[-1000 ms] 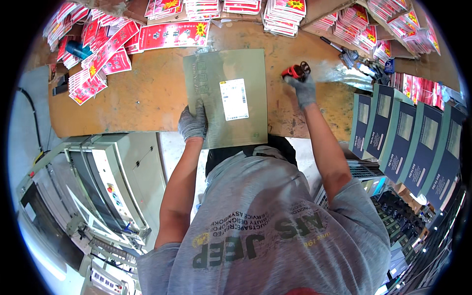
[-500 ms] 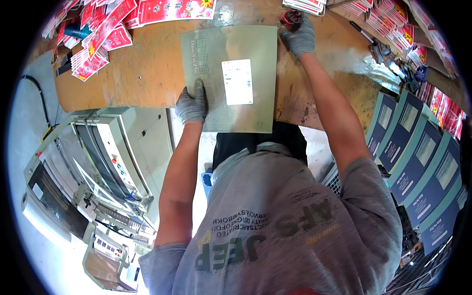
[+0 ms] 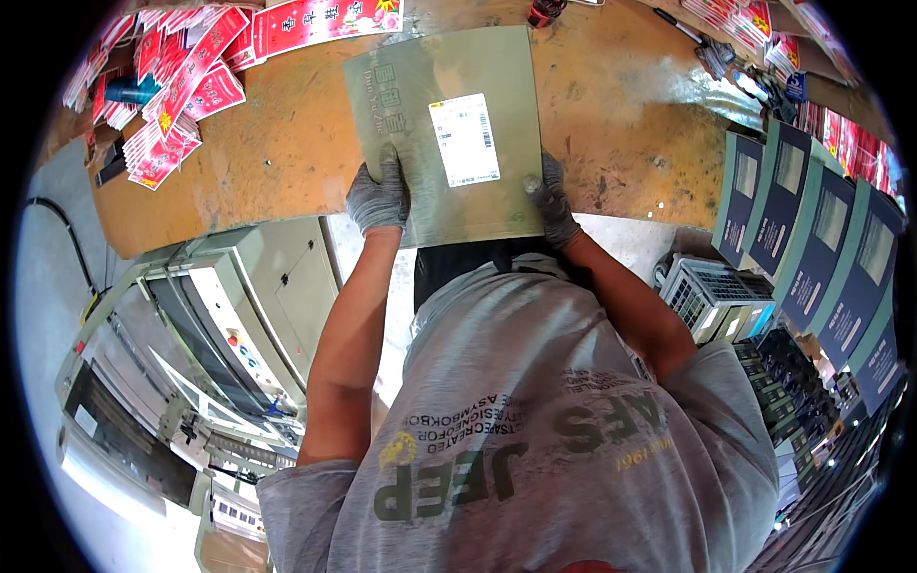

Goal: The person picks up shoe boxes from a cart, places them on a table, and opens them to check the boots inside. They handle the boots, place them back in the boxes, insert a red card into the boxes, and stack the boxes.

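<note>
A flat olive-green box with a white label lies at the near edge of the wooden table, its near end reaching past that edge. My left hand, in a grey knit glove, grips its left side, thumb on the top face. On the opposite side my right hand, gloved the same way, holds the right edge, with its thumb on top too. The fingers under the box are hidden. Beyond its far right corner sits a small dark red object, cut off by the picture's edge.
Red printed cards lie piled at the far left, near a teal cylinder. A marker rests at the far right. Dark blue boxes stand in a row on the right, above a grey crate. A machine stands at left.
My right hand has let go of the dark red object at the far side and come back to grip the box's right edge. My left hand keeps its hold.
</note>
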Action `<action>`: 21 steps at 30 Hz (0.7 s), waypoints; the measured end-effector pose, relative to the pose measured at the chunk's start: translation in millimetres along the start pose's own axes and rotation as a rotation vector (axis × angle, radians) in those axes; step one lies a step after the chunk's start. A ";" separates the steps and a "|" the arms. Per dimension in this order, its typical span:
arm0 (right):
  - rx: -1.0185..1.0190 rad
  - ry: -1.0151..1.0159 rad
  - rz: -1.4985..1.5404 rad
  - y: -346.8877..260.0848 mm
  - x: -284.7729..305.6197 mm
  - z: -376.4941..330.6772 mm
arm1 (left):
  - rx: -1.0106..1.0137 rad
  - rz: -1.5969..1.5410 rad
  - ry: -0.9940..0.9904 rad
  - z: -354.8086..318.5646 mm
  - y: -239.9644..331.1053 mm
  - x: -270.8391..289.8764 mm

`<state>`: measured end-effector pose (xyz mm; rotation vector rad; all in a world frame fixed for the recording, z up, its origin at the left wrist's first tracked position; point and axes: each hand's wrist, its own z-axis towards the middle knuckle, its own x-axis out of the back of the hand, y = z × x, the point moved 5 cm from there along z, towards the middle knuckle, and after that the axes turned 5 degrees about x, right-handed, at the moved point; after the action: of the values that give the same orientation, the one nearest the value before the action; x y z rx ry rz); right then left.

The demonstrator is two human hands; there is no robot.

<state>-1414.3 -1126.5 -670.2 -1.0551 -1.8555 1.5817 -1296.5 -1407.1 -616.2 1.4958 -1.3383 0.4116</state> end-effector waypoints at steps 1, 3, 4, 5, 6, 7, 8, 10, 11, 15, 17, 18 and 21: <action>-0.010 0.007 0.063 5.5 -2.9 -0.7 | 0.017 0.013 -0.020 1.6 -3.0 1.9; 0.016 0.039 0.170 -1.2 -11.0 -0.8 | 0.053 0.030 -0.065 2.3 0.4 8.3; -0.042 0.020 0.182 -4.3 -10.4 -2.8 | 0.050 0.014 -0.072 1.7 -0.1 7.9; -0.099 -0.007 0.189 -30.3 -15.8 1.5 | 0.051 -0.008 -0.076 0.6 -2.0 8.2; -0.154 -0.029 0.198 -45.6 -20.3 2.5 | 0.048 -0.027 -0.080 -0.1 -2.3 8.6; -0.211 -0.058 0.272 -42.7 -20.5 1.8 | 0.023 -0.047 -0.076 -0.1 -3.0 7.3; -0.264 -0.090 0.345 -36.8 -16.8 4.4 | -0.005 -0.069 -0.066 0.7 -4.4 4.0; -0.319 -0.111 0.412 -25.4 -14.0 7.1 | -0.037 -0.195 -0.091 4.3 -16.3 -6.2; -0.322 -0.103 0.404 -19.3 -11.7 6.3 | -0.037 -0.299 -0.125 8.7 -30.0 -13.5; -0.357 -0.032 0.380 -10.6 -9.1 0.7 | -0.046 -0.680 -0.344 -7.5 -52.8 -14.6; -0.371 -0.035 0.388 -13.8 -11.3 1.1 | -0.004 -0.685 -0.430 -16.3 -72.8 -17.6; -0.378 -0.036 0.394 -16.3 -13.5 0.9 | -0.007 -0.701 -0.454 -16.6 -79.5 -19.6; -0.345 -0.047 0.385 -27.1 -19.4 1.2 | -0.040 -0.755 -0.506 -17.9 -82.5 -19.8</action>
<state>-1410.4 -1143.7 -641.9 -1.6214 -2.1017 1.5238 -1224.1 -1395.3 -662.5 2.0083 -1.0203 -0.5007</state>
